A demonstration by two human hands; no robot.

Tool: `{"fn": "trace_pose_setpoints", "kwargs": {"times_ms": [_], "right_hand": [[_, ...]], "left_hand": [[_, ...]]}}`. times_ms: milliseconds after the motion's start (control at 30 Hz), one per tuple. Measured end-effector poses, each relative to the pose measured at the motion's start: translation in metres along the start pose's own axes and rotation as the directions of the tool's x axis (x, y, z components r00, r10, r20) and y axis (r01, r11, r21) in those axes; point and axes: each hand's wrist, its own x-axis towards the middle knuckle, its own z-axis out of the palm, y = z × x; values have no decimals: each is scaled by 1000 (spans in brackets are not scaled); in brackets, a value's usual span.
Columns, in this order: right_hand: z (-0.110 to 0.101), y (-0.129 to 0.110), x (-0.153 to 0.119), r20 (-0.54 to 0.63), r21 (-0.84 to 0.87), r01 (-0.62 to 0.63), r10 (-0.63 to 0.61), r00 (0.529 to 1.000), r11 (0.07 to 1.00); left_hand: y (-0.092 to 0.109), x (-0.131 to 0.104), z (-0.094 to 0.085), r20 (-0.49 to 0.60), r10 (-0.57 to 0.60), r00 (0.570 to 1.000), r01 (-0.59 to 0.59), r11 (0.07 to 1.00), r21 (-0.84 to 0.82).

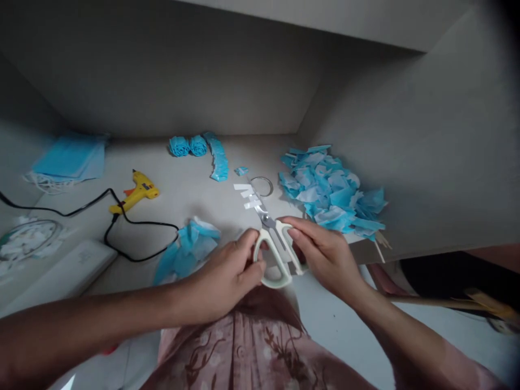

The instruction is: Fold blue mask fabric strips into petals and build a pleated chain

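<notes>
A pair of scissors [267, 219] with pale handles is held between both hands, blades pointing away from me. My left hand [233, 271] grips the left handle loop, fingers curled around it. On the other handle, my right hand [320, 246] has its thumb and fingers closed. Several white strips [249, 196] lie at the blades; whether they stick to the metal I cannot tell. Just beyond are a ring-shaped roll [262, 187] and a small blue scrap [241, 171]. Crumpled blue material [197, 238] lies beside my left forearm.
A heap of blue and white pieces [325, 187] lies at the right, with thin sticks under its edge. At the back are two blue rosettes [188, 146] and a pleated blue strip [218, 157]. Leftward are a yellow glue gun [136, 192], its black cord, and stacked face masks [71, 157].
</notes>
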Motion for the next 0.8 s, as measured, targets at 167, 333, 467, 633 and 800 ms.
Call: {"fn": "trace_pose_setpoints", "kwargs": {"times_ms": [167, 333, 467, 633, 800], "right_hand": [[-26, 7, -2, 94, -86, -13, 22, 995, 996], [2, 45, 57, 13, -83, -38, 40, 999, 996], [35, 86, 98, 85, 43, -107, 103, 991, 993], [41, 105, 107, 205, -143, -81, 109, 973, 986], [30, 79, 92, 65, -542, 107, -86, 994, 834]], "left_hand": [[4, 7, -24, 197, 45, 979, -76, 986, 149], [-25, 70, -74, 172, 29, 985, -73, 964, 255], [-49, 85, -110, -63, 120, 991, -69, 847, 528], [-54, 59, -122, -146, 113, 983, -11, 827, 562], [-44, 47, -113, -113, 18, 993, 45, 847, 529]]}}
